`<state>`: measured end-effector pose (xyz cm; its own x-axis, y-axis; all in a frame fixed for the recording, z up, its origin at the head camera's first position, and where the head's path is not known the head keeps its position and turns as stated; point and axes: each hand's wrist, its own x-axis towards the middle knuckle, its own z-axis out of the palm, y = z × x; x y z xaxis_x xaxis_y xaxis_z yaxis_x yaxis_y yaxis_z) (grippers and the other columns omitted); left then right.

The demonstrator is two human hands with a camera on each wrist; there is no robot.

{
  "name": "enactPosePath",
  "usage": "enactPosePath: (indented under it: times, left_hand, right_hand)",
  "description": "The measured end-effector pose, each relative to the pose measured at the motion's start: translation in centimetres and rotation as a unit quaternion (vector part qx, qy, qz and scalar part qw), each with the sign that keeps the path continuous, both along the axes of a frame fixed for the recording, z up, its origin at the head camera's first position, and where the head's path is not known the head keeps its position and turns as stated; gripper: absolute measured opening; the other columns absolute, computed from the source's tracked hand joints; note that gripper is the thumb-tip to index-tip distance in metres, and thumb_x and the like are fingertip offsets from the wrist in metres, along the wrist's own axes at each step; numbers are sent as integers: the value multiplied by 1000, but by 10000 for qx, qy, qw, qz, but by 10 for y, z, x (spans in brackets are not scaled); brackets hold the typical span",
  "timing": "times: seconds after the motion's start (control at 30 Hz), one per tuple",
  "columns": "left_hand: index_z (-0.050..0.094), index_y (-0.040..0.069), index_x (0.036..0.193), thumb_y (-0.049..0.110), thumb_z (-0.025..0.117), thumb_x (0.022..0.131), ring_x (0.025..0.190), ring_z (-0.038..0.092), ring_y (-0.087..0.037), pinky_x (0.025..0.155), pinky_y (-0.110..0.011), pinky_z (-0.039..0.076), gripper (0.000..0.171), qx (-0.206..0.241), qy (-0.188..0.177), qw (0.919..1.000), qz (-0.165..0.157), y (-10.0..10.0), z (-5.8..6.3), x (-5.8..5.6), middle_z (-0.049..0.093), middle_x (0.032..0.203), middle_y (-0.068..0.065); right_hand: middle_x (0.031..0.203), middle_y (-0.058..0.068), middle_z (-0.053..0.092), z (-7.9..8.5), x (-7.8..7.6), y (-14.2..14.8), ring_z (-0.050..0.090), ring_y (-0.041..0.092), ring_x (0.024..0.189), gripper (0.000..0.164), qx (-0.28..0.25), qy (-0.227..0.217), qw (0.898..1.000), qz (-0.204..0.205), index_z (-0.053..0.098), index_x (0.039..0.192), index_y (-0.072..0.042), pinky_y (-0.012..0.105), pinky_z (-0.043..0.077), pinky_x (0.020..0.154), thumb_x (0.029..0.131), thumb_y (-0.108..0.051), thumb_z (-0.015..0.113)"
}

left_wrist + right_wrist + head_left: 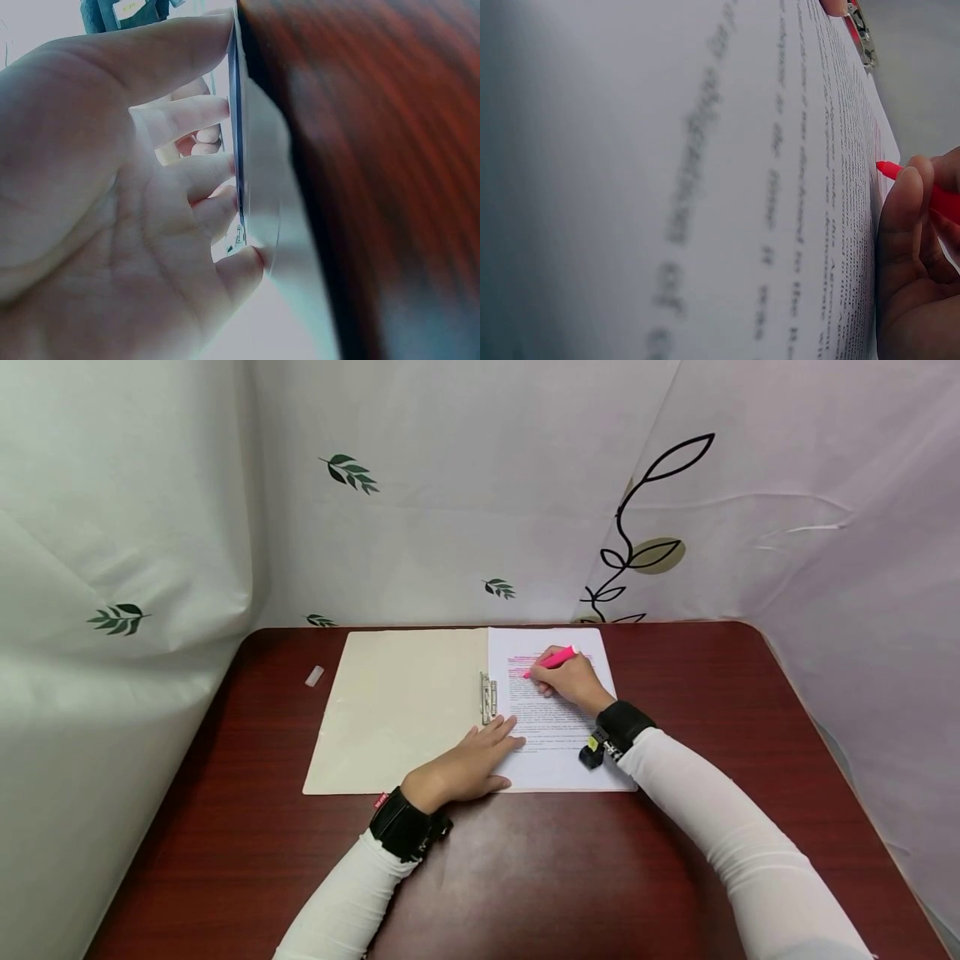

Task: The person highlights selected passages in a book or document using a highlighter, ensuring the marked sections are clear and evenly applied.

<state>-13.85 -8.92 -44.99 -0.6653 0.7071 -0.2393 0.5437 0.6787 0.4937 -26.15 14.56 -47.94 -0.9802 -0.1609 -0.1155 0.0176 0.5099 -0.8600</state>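
An opened cream file folder (401, 710) lies on the table with a printed page (555, 768) on its right side. My right hand (573, 679) pinches a pink highlighter (557, 657), its tip down at the upper lines of text, where several lines are marked pink. In the right wrist view the highlighter (945, 201) sits between thumb and fingers, tip at the paper. My left hand (472, 762) rests with fingers spread across the folder's fold and the page's lower left. The left wrist view shows its fingertips (244, 270) pressed on the folder and page.
A metal clip (488, 697) stands at the folder's fold. A small whitish block, perhaps an eraser (314, 676), lies left of the folder on the dark red wooden table (562, 877). Behind the table hangs a pale curtain (420, 527) with leaf prints.
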Motion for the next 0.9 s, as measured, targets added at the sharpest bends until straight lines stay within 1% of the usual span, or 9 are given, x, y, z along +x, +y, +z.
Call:
enactPosePath:
  times: [0.37,0.63,0.9]
  left_hand:
    - [40,9,158,26,65,102,161,10,-33,127,-57,16,64,-82,4,10000,-16,1,0,-1,13,173,-14]
    - [40,9,158,26,65,102,161,10,-33,127,-57,16,64,-76,4,10000,-2,1,-1,0,13,173,-14]
    - [41,9,157,25,67,101,161,11,-35,127,-59,17,64,-51,39,10000,-7,1,-2,0,15,173,-16]
  right_hand:
    - [70,3,69,0,-1,4,66,13,61,18,76,-31,10000,-37,69,97,-13,25,52,67,91,-30,70]
    - [71,3,69,2,1,6,66,12,61,18,76,-77,9999,-78,69,97,-12,23,55,64,92,-29,71]
    - [73,3,69,1,0,9,65,11,62,19,77,-114,9999,-67,68,98,-11,21,54,63,92,-29,70]
